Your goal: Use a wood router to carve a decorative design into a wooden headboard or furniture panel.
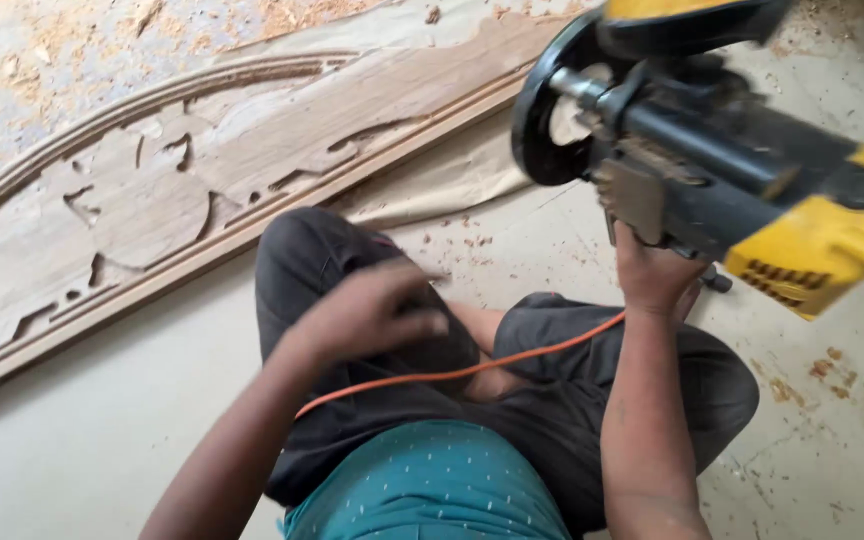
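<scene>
Two hands are busy: the right hand [657, 272] has its fingers closed on a yellow-and-black power router [712, 160], lifted off the floor. The left hand [372, 312] rests loosely curled on the knee, holding nothing. Carved wooden panel [152, 200] lies near, its relief partly cut and the router away from it.

floor [72, 430]: pale, dusty | sawdust [12, 50] | carved wooden panel [202, 180]
</scene>
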